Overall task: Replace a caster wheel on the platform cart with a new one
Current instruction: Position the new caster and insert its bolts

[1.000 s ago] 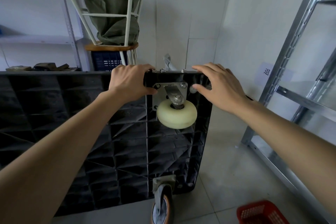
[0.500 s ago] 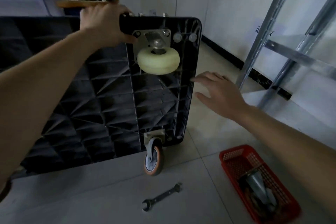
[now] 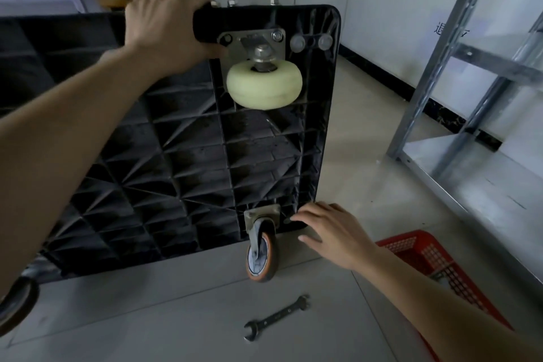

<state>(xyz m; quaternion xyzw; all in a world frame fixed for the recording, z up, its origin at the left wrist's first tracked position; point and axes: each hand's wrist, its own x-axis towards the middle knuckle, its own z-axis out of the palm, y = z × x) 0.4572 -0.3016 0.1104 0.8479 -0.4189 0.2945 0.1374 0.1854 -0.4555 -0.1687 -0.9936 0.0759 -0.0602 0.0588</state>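
Platform cart (image 3: 182,161) stands on its long edge on the floor, ribbed black underside facing the camera.

Left hand (image 3: 164,35) grips the cart's top edge near the upper corner, fingers curled over the rim, thumb on the underside beside the mounting plate (image 3: 252,41). It looks to be holding the cart up.

Cream wheel (image 3: 264,85) sits in the upper corner. Its plate lies flat against the underside, with a bolt head and washer showing at one corner; bolt ends stick up past the top rim. Judged to be the new caster, already mounted. Whether every bolt is tight cannot be told.

Orange-rimmed wheel (image 3: 261,256) hangs at the lower corner, tread on or very near the floor.

Right hand (image 3: 332,232) is low at the cart's bottom corner, fingers straight and spread, tips at the edge just beside the orange wheel's plate. It holds nothing.

Wrench (image 3: 277,317) lies on the floor tiles, near the lower wheel, untouched. Red basket (image 3: 411,247) stands to the right, contents unclear.

Step in hand, as judged: fitting finished or nearly so, cart being steadied for lowering back onto its wheels.

Next move calls for a firm hold at the bottom corner, then a slow tip-down, fingers clear of the edge and the wrench out of the wheel's path.
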